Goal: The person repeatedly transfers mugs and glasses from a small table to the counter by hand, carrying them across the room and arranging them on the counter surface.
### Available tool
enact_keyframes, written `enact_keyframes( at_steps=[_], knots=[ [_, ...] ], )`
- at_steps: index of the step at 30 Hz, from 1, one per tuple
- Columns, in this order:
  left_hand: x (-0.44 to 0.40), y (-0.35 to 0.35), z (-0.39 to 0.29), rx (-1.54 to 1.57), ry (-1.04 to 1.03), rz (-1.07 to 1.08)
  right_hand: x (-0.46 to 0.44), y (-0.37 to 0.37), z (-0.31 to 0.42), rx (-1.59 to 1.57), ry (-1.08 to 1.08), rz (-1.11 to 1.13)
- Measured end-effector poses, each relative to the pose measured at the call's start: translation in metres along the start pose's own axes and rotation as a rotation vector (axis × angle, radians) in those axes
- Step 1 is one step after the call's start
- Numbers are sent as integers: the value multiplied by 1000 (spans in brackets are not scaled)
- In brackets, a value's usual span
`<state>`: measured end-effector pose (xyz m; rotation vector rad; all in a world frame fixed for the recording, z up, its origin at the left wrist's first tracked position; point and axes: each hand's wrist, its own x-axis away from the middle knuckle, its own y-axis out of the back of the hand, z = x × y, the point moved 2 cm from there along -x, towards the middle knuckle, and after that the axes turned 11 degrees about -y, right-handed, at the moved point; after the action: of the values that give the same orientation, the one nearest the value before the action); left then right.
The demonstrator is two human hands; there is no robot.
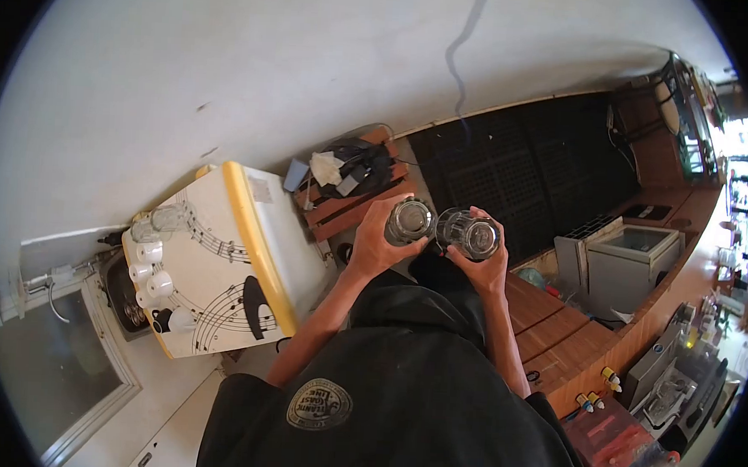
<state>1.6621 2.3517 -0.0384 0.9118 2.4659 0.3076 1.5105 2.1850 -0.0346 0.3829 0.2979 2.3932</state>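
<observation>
In front of my body I hold two clear drinking glasses close together. My left hand (pixel 379 238) is wrapped round one glass (pixel 410 221), its round base facing up toward the camera. The other glass (pixel 480 238) is in my right hand (pixel 489 269), tilted so that its base shows and its side leans toward the first. Whether the two glasses touch, I cannot tell. To the left, a white table with a yellow edge (pixel 238 218) and printed music notes carries several white cups (pixel 160 284) and clear glasses (pixel 168 217).
A sink (pixel 115 292) lies beyond the table at the left. Ahead, a wooden slatted stand (pixel 349 219) bears a black bag (pixel 367 167). Black mats (pixel 522 157) cover the floor. At the right are a small white fridge (pixel 630 264) and a long wooden counter (pixel 586 376) with small bottles.
</observation>
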Motion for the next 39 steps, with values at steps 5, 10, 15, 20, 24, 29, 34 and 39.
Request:
enact_keyframes(
  at_steps=[5, 10, 15, 20, 24, 29, 34, 39],
  knots=[
    [-40, -112, -34, 48, -23, 112, -12, 106, -37, -52, -24, -140],
    [-80, -212, -62, 123, -123, 197, -22, 199, -53, -171, -34, -293],
    [-125, -282, -89, 154, -188, 368, -32, 270, -69, -136, 7, -486],
    [-170, -340, -108, 184, -298, 411, -48, 316, -77, -176, 1, -611],
    [-203, -392, -112, 257, -331, 477, -63, 358, -86, -152, -52, -703],
    [-252, -458, -112, 273, -290, 578, -106, 409, -111, -61, -101, -769],
    [-326, -531, -114, 316, -343, 660, -170, 474, -113, -9, -127, -808],
    [-406, -601, -122, 314, -400, 736, -228, 539, -112, 69, -94, -853]
  ],
)
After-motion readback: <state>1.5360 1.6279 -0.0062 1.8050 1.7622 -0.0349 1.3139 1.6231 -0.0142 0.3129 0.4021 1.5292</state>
